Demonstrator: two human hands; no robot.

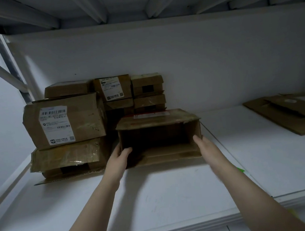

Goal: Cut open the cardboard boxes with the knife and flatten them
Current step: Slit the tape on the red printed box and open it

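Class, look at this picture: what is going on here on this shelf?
A person is holding an open box that lies on its side on the white shelf, its opening facing them. The left hand grips its left wall, the right hand its right wall. Taped boxes are stacked behind and left of it. Flattened cardboard lies far right. No knife shows.

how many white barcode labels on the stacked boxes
2: one on the large brown cardboard box at left, one on the small brown cardboard box behind; others may be hidden.
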